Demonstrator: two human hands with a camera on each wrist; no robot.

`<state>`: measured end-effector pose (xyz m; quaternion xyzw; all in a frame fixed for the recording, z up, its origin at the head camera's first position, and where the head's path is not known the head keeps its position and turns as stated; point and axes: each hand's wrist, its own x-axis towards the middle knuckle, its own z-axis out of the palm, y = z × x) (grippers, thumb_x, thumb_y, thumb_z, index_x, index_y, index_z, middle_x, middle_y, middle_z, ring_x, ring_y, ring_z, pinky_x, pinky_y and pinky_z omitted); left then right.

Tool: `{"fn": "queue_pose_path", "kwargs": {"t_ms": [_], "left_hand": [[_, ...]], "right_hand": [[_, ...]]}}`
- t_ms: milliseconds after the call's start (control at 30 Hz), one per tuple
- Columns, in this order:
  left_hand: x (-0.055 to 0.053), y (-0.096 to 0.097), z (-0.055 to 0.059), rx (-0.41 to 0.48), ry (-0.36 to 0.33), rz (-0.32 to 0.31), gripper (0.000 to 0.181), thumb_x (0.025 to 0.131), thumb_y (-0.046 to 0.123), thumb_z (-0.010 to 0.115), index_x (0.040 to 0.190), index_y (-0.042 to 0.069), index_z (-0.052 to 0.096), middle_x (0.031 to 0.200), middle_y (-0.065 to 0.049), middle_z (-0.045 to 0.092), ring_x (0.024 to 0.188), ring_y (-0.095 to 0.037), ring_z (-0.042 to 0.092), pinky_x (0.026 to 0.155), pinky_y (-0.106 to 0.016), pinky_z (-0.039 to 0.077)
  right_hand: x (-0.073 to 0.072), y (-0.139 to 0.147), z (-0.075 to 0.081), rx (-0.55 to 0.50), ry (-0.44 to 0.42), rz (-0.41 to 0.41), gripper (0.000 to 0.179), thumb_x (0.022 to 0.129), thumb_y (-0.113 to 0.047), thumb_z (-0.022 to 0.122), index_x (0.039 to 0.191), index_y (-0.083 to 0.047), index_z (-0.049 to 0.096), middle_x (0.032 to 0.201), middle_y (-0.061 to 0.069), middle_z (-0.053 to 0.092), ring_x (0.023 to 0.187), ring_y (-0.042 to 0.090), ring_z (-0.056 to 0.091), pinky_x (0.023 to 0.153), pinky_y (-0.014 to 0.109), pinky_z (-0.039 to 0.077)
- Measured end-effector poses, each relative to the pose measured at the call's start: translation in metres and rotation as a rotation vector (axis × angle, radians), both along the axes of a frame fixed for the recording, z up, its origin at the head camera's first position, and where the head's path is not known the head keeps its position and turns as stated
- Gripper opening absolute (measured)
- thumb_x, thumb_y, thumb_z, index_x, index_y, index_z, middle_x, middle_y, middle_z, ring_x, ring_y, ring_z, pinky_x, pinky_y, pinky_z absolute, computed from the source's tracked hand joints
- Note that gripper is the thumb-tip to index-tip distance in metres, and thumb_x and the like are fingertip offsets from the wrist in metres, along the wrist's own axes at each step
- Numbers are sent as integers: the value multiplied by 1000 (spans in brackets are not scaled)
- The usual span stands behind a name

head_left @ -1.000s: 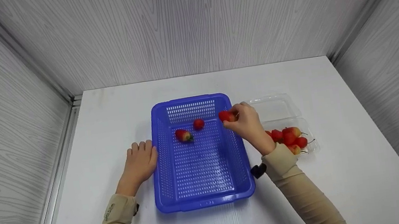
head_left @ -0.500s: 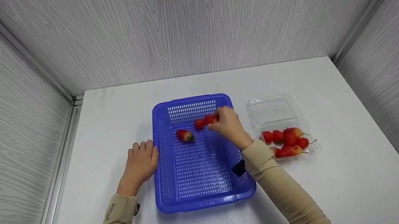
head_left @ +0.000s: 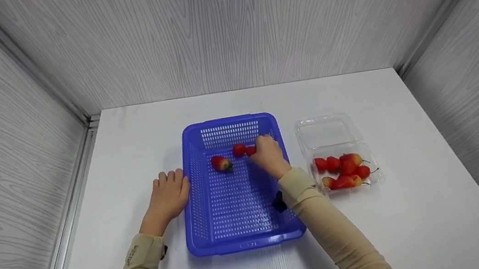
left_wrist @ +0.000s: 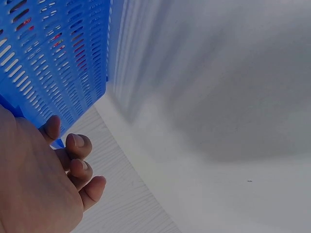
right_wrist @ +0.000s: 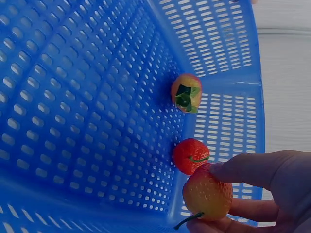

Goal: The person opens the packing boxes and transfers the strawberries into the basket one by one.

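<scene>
In the head view the blue plastic basket (head_left: 247, 242) has slotted walls and a perforated floor. My right hand (head_left: 267, 156) is down inside it, toward the back right. Thumb and fingers pinch a strawberry (right_wrist: 208, 194), red shading to yellow, with a thin green stem. Right beside it sits a round red strawberry (right_wrist: 191, 156). Farther off lies a longer strawberry (right_wrist: 186, 92) with green leaves, toward the basket's left side. My left hand (head_left: 169, 195) rests against the left rim; its fingers are loosely bent in the left wrist view (left_wrist: 39, 179).
To the right of the basket stands a clear plastic clamshell box (head_left: 329, 132), lid folded back. Several red and yellow fruits (head_left: 345, 170) with stems fill its front half. Grey wood-grain panels (head_left: 226, 34) wall in the white table (head_left: 424, 202) at the back and sides.
My right hand has carried the strawberry from above the basket's right rim leftward and down beside the round one. The left hand has stayed at the left rim.
</scene>
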<state>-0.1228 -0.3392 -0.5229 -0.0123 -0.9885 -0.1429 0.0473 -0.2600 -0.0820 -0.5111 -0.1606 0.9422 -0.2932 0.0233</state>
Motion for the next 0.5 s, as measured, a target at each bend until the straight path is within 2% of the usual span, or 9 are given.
{"fn": "queue_pose_path", "kwargs": {"t_ms": [100,267,400,500], "left_hand": [[1,-1,-1,-3,-16,7,25,105,21,34,101,-1,45,88,-16,45,82,-35,38,74,-48,31],[-1,-1,-1,-2,-16,-1,25,105,21,34,103,-1,46,89,-16,45,83,-35,38,74,-48,31],[-1,0,0,-2,3,-6,25,104,21,34,102,-1,46,87,-16,45,82,-35,38,73,-48,31],[-1,0,0,0,-4,-5,25,104,21,34,101,-1,46,88,-16,45,82,-36,38,73,-48,31]], "right_hand": [[1,-4,-8,33,19,5,17,80,-3,75,90,8,65,92,24,64,86,40,64,77,54,50],[-1,-7,-19,56,35,-11,13,81,1,72,89,9,66,91,25,65,85,43,66,76,55,51],[-3,-8,-23,52,65,-4,13,79,3,70,88,10,65,88,27,65,83,44,66,74,54,52],[-3,-9,-24,56,46,2,13,79,4,69,89,10,65,89,27,66,84,44,67,75,54,52]]}}
